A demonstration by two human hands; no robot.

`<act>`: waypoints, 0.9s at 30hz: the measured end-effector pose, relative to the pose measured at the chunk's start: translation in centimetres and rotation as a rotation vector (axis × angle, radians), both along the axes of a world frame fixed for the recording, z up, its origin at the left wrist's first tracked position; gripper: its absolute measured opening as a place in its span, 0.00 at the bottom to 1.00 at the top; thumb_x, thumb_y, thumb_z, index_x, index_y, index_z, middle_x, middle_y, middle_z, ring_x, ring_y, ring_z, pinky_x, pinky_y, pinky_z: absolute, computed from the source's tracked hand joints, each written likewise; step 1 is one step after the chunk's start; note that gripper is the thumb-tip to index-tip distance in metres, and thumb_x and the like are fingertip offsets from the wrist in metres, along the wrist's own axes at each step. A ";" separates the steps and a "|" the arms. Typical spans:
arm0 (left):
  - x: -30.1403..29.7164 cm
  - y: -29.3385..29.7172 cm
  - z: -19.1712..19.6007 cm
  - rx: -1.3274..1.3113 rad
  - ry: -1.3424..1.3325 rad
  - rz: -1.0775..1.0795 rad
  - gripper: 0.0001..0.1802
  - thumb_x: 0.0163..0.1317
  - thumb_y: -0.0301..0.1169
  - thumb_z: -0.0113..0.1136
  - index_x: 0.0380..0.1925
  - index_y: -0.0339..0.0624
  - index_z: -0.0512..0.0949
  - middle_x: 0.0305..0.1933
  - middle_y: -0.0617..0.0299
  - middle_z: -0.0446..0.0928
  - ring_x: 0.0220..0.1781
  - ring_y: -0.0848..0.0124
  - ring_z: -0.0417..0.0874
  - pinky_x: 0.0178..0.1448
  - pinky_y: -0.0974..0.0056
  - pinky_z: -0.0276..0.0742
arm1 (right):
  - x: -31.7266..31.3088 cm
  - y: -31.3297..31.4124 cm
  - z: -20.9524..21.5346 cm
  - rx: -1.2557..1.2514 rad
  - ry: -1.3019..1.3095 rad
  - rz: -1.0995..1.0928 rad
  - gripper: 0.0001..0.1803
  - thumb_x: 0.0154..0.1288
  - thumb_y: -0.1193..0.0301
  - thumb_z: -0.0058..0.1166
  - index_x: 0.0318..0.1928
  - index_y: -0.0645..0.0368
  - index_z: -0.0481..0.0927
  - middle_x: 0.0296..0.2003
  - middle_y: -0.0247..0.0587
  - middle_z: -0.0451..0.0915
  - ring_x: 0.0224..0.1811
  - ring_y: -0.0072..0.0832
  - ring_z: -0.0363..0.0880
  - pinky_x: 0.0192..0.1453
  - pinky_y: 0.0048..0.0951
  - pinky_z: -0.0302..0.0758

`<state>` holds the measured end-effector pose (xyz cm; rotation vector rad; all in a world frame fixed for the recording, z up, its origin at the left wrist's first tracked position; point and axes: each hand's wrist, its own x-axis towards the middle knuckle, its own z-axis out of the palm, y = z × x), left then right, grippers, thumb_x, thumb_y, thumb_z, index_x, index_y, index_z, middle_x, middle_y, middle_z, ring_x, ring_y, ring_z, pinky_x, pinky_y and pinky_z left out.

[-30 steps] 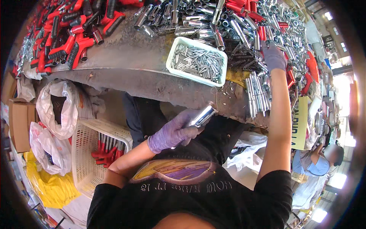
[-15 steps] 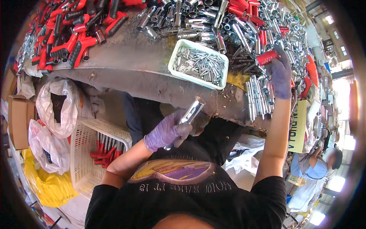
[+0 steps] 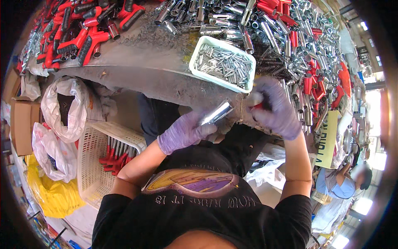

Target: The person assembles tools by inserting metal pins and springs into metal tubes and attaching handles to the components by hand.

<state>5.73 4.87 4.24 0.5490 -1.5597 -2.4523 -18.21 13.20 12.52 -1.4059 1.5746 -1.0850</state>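
My left hand (image 3: 186,132), in a purple glove, is closed around a shiny chrome tube (image 3: 219,112) that points up and to the right. To its right my right hand (image 3: 277,110), also gloved, is curled and blurred by motion. A dark red piece (image 3: 259,105), mostly hidden, shows between its fingers, a short way from the tube's open end. Just beyond both hands, a pale green tray (image 3: 250,81) of small metal pins sits at the bench edge. Dark coil springs (image 3: 269,60) lie beside the tray.
Chrome tubes (image 3: 215,23) and red sleeves (image 3: 306,85) are heaped across the bench's far right. Red and black handles (image 3: 89,39) pile up at far left. Below the bench stands a white basket (image 3: 89,166) with red-handled tools (image 3: 114,157). Another person (image 3: 342,182) is at far right.
My right hand has come from the pile at the right down toward my left hand, bringing the red piece along. The chrome tube has shifted slightly right and tipped flatter.
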 end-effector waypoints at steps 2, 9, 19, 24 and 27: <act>0.0 0.0 0.8 -0.261 0.104 0.131 0.31 0.58 0.53 0.60 0.54 0.44 0.71 0.38 0.63 0.79 0.35 0.73 0.80 0.37 0.68 0.75 | 0.5 0.2 -0.3 0.071 0.168 0.060 0.20 0.54 0.67 0.61 0.47 0.59 0.75 0.38 0.40 0.78 0.42 0.29 0.79 0.47 0.32 0.75; -0.3 -0.1 -0.7 -0.701 -0.172 -0.018 0.28 0.54 0.54 0.62 0.45 0.44 0.73 0.38 0.48 0.78 0.43 0.52 0.81 0.45 0.56 0.74 | 1.5 -1.7 1.9 0.060 0.551 0.369 0.19 0.49 0.63 0.68 0.39 0.56 0.77 0.33 0.45 0.78 0.35 0.41 0.79 0.38 0.36 0.74; -2.0 -3.4 -1.1 -0.702 0.088 0.369 0.35 0.51 0.41 0.70 0.56 0.39 0.68 0.47 0.54 0.77 0.47 0.66 0.79 0.52 0.62 0.73 | -7.3 -6.8 0.3 -0.087 0.856 -0.269 0.16 0.62 0.67 0.54 0.50 0.54 0.78 0.42 0.45 0.81 0.43 0.39 0.80 0.47 0.38 0.75; -2.4 -8.7 -2.6 -1.026 0.213 0.649 0.33 0.46 0.46 0.72 0.50 0.43 0.74 0.34 0.55 0.81 0.35 0.61 0.83 0.42 0.61 0.77 | -18.2 -7.4 -4.4 0.466 1.409 -0.454 0.17 0.58 0.65 0.55 0.49 0.50 0.79 0.57 0.45 0.72 0.54 0.45 0.74 0.58 0.41 0.70; -2.3 -9.4 -2.0 -1.072 0.107 0.651 0.30 0.47 0.46 0.70 0.48 0.43 0.75 0.33 0.55 0.80 0.32 0.60 0.83 0.37 0.61 0.76 | -18.7 -7.4 -4.8 0.378 1.344 -0.418 0.17 0.57 0.64 0.58 0.48 0.51 0.78 0.55 0.45 0.73 0.52 0.47 0.75 0.58 0.42 0.70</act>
